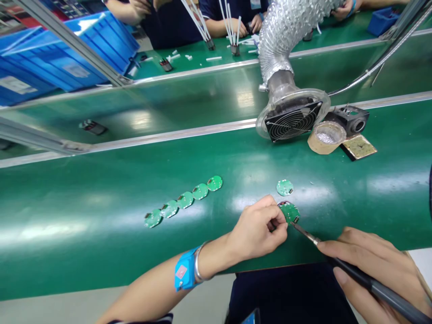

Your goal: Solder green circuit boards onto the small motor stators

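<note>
My left hand (261,223) is closed at the edge of a round green circuit board (289,212), its thumb and fingertips pinched there. Whether they also hold a small part is hidden. In my right hand (374,263) is a soldering iron (354,273) with a dark handle. Its metal tip touches or nearly touches a small dark component on the lower right of that board. Just beyond lies another round circuit board (285,187), apart from both hands. To the left, a slanting row of several round circuit boards (185,200) rests on the green bench.
A fume extractor (293,114) with a foil duct hangs over the bench. Beside it are a tan cup (326,137), a black iron holder (353,120) and a sponge tray (359,147). Blue bins (77,49) stand far left. Co-workers' hands (258,22) appear across the conveyor.
</note>
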A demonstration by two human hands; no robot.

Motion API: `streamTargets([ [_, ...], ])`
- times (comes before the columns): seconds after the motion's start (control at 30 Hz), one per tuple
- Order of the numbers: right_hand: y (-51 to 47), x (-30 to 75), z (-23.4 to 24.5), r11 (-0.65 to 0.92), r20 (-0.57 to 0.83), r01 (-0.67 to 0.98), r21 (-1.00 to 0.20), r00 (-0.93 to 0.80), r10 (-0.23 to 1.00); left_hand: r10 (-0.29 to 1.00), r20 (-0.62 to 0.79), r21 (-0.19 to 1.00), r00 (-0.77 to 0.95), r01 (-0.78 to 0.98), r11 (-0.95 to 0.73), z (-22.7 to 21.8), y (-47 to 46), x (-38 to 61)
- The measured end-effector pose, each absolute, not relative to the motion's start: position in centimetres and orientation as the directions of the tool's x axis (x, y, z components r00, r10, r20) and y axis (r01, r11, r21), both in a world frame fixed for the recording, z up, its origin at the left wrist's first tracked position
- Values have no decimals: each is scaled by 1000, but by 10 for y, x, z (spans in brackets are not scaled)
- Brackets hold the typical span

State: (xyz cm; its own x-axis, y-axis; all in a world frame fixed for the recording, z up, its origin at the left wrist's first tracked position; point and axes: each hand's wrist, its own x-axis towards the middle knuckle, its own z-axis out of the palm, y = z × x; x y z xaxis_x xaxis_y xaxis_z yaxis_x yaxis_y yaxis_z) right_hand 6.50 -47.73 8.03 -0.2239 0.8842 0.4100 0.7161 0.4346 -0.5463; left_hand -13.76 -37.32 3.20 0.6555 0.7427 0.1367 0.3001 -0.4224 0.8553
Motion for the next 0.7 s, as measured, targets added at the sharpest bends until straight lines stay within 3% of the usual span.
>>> streamTargets([
  [0.27, -486, 69, 73, 419, 362, 739, -528, -250, 898, 765, 116, 839, 634, 349, -416, 33, -376, -136],
  [0.7, -486, 80, 75, 434, 427, 725, -535, -211, 879, 768, 126, 823, 627, 367, -434, 32, -376, -136],
])
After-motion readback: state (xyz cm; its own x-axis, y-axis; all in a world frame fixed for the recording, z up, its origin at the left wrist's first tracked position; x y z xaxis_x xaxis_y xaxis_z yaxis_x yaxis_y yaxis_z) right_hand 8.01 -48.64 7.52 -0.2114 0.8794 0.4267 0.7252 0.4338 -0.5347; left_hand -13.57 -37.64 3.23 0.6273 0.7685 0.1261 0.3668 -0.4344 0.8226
